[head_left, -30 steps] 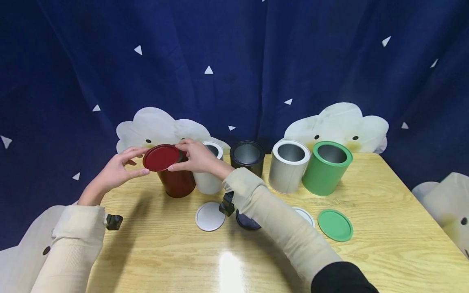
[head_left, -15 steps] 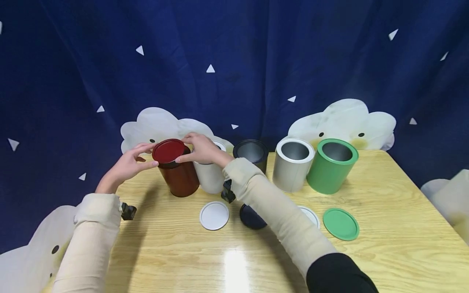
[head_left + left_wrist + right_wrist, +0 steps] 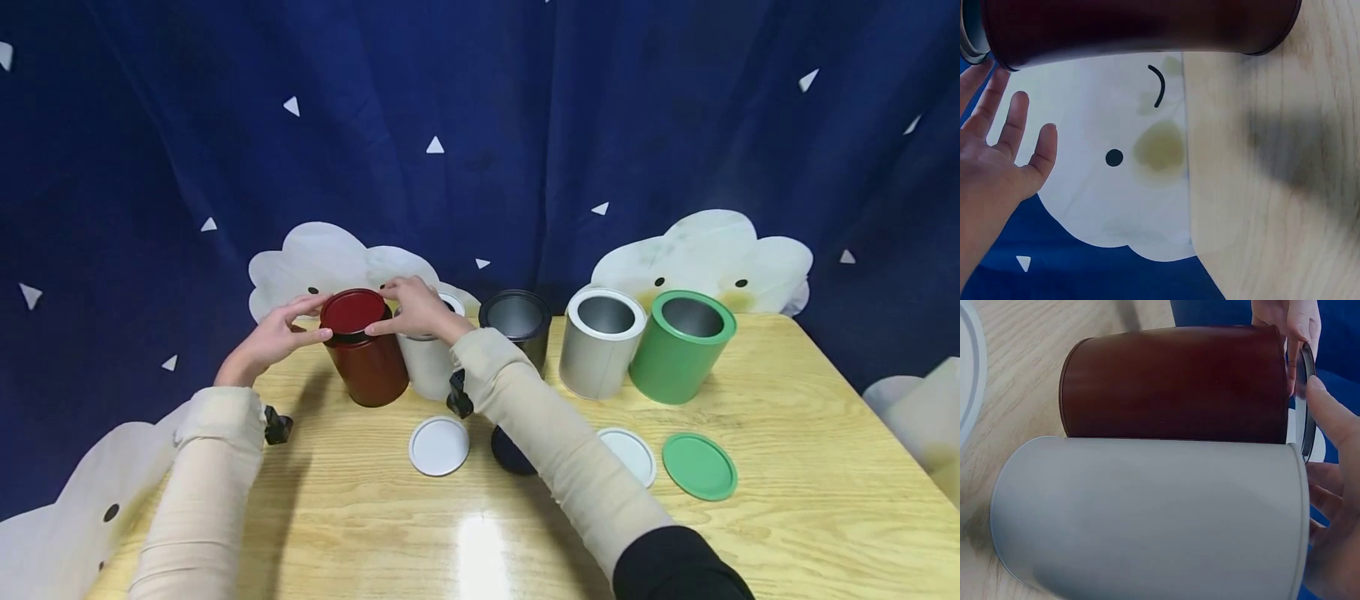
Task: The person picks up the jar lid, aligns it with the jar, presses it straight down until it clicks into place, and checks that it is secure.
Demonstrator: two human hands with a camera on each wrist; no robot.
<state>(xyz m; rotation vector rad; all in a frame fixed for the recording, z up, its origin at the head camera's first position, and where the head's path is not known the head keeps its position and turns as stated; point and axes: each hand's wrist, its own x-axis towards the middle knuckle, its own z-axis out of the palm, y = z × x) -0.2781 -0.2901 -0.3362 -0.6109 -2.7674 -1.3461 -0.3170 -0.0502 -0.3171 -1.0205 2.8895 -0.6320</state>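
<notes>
A dark red lid (image 3: 352, 312) is held over the open top of a dark red can (image 3: 369, 375), which stands upright at the left end of a row. My left hand (image 3: 273, 337) grips the lid's left edge between thumb and fingers. On the opposite edge, my right hand (image 3: 420, 308) pinches it the same way. From the right wrist, a narrow gap shows between the lid (image 3: 1310, 428) and the can's rim. Close beside the red can stands a white can (image 3: 1147, 512), partly behind my right hand in the head view.
Rightward along the row stand an open black can (image 3: 536, 342), another white can (image 3: 596, 358) and a green can (image 3: 675, 362). In front lie a white lid (image 3: 438, 447), a black lid (image 3: 510, 454) partly under my right forearm, a second white lid (image 3: 632, 457) and a green lid (image 3: 700, 467).
Both hands have brought the red lid rightward and lowered it over the red can. Its tilt toward the camera has lessened. The head view has shifted slightly.
</notes>
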